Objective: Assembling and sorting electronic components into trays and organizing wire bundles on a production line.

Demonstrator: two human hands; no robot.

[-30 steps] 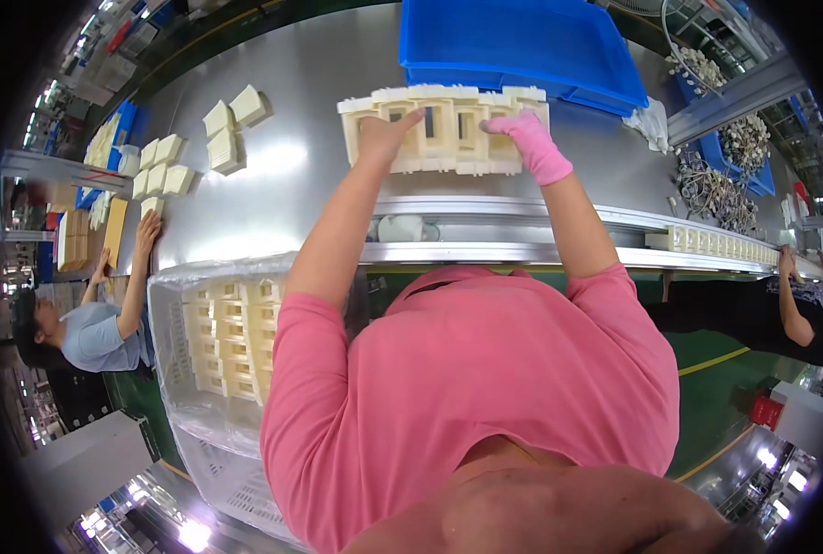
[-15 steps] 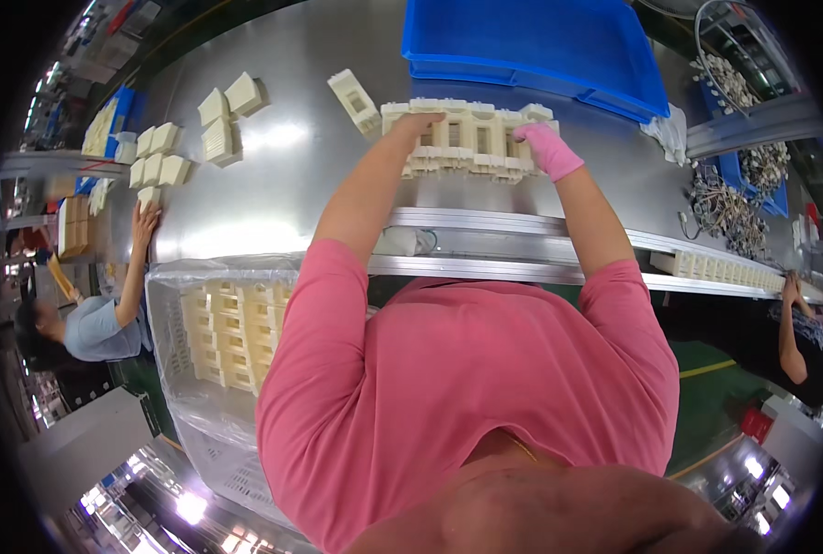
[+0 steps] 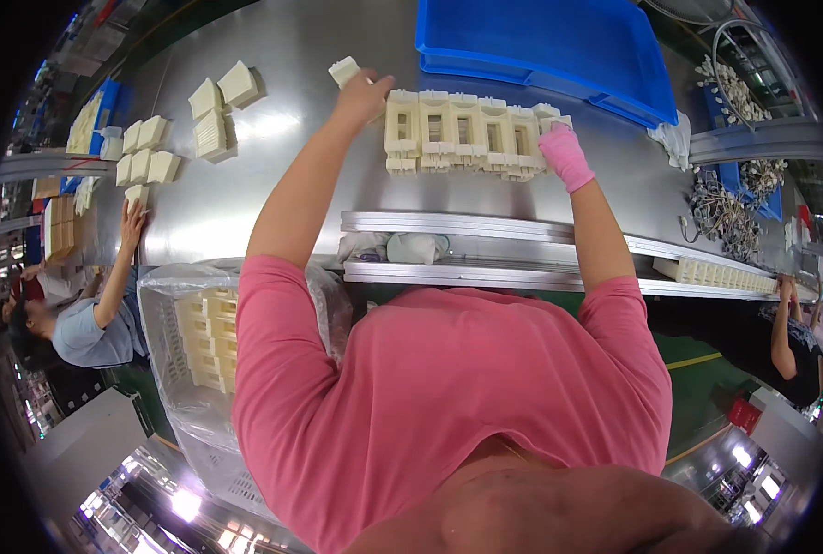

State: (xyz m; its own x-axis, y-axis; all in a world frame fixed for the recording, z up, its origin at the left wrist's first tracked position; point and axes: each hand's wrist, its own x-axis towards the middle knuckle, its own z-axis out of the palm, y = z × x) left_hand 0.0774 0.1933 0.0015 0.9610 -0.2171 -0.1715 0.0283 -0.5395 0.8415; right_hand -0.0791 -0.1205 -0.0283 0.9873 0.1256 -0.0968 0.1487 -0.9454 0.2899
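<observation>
A row of cream plastic housings [image 3: 464, 129], each with a rectangular opening, stands on the metal table in front of me. My left hand [image 3: 365, 98], bare, is over a single cream housing [image 3: 344, 70] just left of the row, its fingers bent around the near part and hiding it. At the row's right end, my right hand [image 3: 566, 155] in a pink glove has its fingers curled against the last housing [image 3: 550, 118]. Those fingertips are partly hidden.
A blue bin [image 3: 540, 46] stands behind the row. Cream parts [image 3: 210, 134] lie to the left, where a co-worker's hand [image 3: 132, 222] touches one. Metal rails [image 3: 457, 223] run along the near edge. A plastic-lined crate [image 3: 167, 323] holds more housings. Wire bundles [image 3: 725, 208] lie right.
My left hand has left the row and moved left onto the single housing. My right hand stays at the row's right end, slightly lower. The row's housings now stand more evenly side by side.
</observation>
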